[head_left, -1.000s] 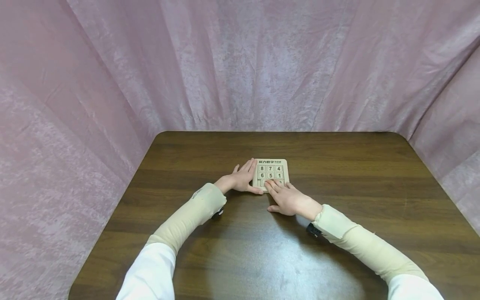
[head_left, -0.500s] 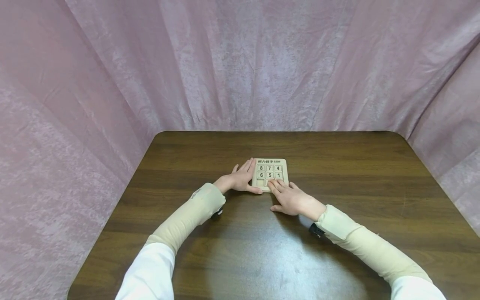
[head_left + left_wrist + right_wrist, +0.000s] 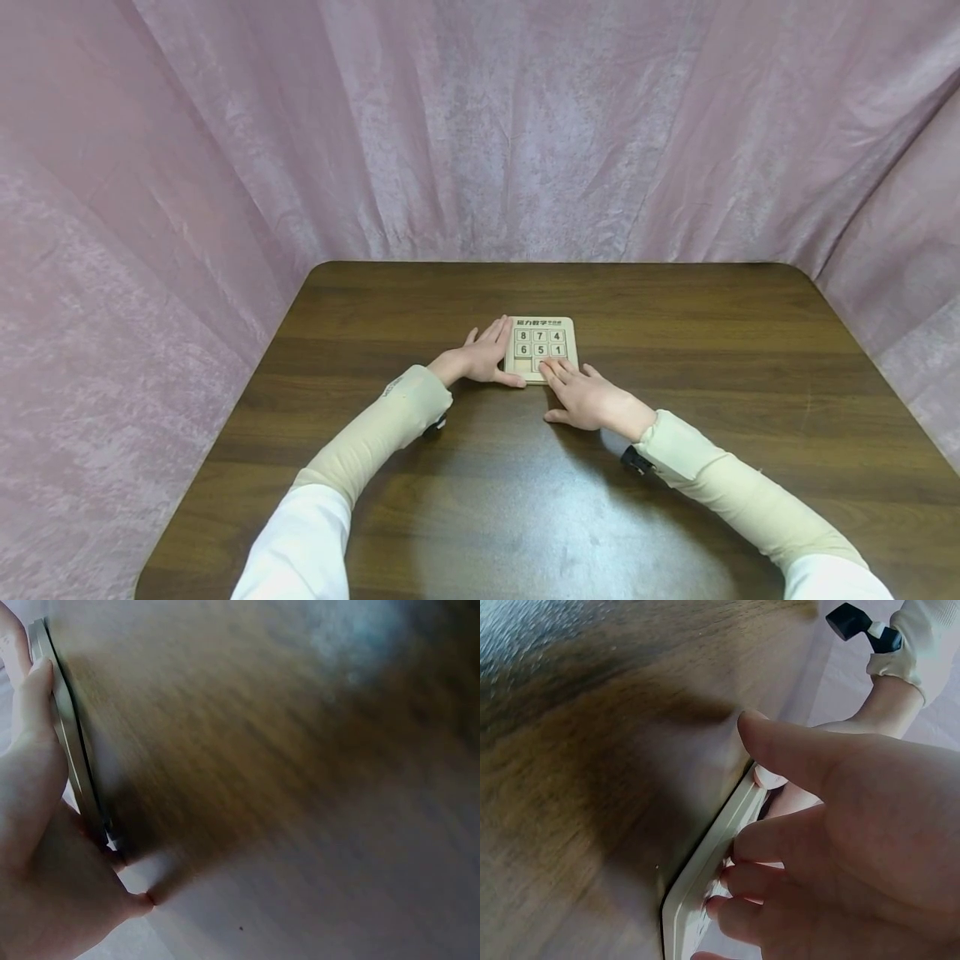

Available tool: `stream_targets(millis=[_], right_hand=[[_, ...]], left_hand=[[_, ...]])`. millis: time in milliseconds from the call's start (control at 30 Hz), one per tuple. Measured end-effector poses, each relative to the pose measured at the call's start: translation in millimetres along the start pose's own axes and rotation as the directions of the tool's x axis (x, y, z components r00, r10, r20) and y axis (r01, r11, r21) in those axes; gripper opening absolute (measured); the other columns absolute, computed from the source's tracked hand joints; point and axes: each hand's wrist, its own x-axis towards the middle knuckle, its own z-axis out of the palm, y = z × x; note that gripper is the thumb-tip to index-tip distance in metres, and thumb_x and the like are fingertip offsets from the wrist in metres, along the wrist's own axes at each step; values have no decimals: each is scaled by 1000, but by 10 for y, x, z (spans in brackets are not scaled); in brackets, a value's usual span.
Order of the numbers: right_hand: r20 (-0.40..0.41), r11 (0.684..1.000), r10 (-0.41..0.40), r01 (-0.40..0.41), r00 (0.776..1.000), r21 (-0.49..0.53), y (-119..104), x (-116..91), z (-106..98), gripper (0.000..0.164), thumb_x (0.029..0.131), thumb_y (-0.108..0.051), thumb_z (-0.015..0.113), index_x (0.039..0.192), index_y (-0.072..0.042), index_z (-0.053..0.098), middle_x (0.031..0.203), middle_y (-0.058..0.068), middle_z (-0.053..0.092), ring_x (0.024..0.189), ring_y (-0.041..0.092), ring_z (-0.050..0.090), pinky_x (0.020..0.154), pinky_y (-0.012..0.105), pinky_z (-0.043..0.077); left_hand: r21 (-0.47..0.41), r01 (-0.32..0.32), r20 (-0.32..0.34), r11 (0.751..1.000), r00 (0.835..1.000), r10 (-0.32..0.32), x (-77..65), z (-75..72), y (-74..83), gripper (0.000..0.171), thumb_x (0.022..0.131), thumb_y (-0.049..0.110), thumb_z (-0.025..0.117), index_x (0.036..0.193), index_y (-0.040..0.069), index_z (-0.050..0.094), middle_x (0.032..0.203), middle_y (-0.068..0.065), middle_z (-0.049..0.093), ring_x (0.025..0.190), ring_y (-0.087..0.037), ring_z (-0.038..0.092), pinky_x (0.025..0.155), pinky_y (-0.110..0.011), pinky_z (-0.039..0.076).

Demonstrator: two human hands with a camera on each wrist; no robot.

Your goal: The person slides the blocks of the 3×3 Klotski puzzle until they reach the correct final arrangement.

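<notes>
Board (image 3: 540, 322) sits braced, I reckon: spread left hand (image 3: 486, 358) along its edge, straight-fingered right hand (image 3: 585, 397) touching the bottom row (image 3: 536, 366).

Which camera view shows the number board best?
The head view: it looks down on the number board, with 8 7 4 and 6 5 1 readable, though the right hand covers part of the bottom row. The left wrist view shows mainly its edge; the right wrist view, an edge and corner, its face barely visible.
</notes>
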Motion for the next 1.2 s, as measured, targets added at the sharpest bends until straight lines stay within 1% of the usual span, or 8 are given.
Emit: stream_targets(millis=[200,433,633,833,967,1200], right_hand=[[9,1000,4,-4,1000,4,6,3,-10,78,95,-40,57,151,5,24,158,22,23,146,38,23,112,63,24],[39,999,28,-29,999,15,3,-7,-57,79,96,-41,56,150,6,23,158,24,22,147,38,22,113,61,23],[37,999,28,-29,999,15,-15,10,-86,79,96,-41,55,150,7,24,157,25,22,146,39,22,113,61,23],[23,1000,19,-19,1000,5,-47,82,-98,79,96,-43,56,150,6,24,157,25,24,146,40,24,113,60,24],[7,1000,11,-11,1000,0,-59,141,-101,79,96,-44,56,149,6,26,157,24,25,146,40,24,112,60,25],[5,1000,-3,3,1000,11,-64,225,-99,80,96,-45,54,151,5,23,158,24,23,147,40,21,113,61,23]], left_hand=[[9,0,-4,1000,1000,0,-4,-4,-2,120,83,67,59,153,3,-14,162,-16,-12,152,-26,-5,119,-57,7],[18,11,10,1000,1000,-11,-2,2,-2,120,83,69,58,153,4,-15,162,-15,-13,152,-25,-6,120,-56,5],[10,12,7,1000,1000,-12,-4,-2,-1,120,83,68,58,153,4,-15,163,-15,-13,152,-25,-6,119,-56,6],[21,2,-3,1000,1000,-2,-7,-4,1,119,83,68,58,153,3,-14,163,-15,-13,152,-26,-5,119,-57,8],[20,2,4,1000,1000,-2,-8,0,2,118,84,68,57,153,3,-15,162,-15,-14,152,-26,-6,119,-57,7],[14,1,6,1000,1000,-1,-7,0,0,118,85,66,58,153,3,-15,162,-15,-14,152,-26,-7,119,-58,7]])
